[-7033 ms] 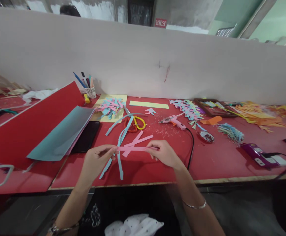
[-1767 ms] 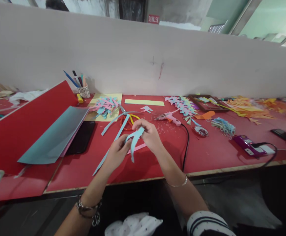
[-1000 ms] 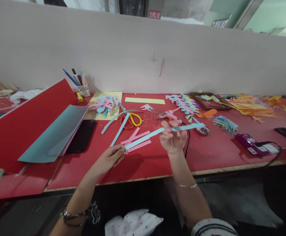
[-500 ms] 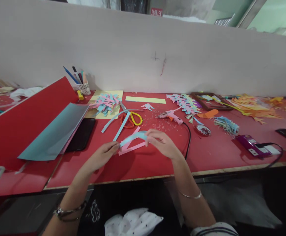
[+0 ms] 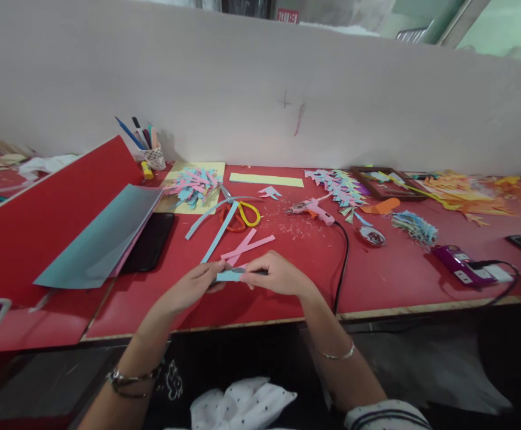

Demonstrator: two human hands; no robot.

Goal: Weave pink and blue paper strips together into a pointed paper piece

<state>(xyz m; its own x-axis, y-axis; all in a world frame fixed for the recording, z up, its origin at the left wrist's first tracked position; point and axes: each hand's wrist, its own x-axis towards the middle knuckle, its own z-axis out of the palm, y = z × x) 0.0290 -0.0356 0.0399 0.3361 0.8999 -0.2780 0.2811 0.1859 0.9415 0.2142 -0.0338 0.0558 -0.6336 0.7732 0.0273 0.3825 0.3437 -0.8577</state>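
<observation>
Between both hands, a light blue paper strip [image 5: 229, 276] is held low over the front of the red table. My left hand [image 5: 198, 280] pinches its left end, and my right hand [image 5: 272, 273] grips the other end, with fingers curled over it. Just beyond them lie crossed pink paper strips [image 5: 254, 243], partly hidden by the hands. Blue paper strips [image 5: 220, 232] rest behind these, one lying against scissors [image 5: 248, 216] with red and yellow handles.
A pink glue gun [image 5: 313, 209] with a black cable lies right of centre. Beyond it is a fringed paper piece [image 5: 339, 186]. At left are a black phone-like slab [image 5: 150, 242], blue paper sheets [image 5: 103, 245] and a pen cup [image 5: 153, 157]. A purple power block [image 5: 460, 266] sits at right.
Both hands have come lower and nearer to me with the blue strip. The strip was arched and blurred; now a short, flatter length shows between the fingers.
</observation>
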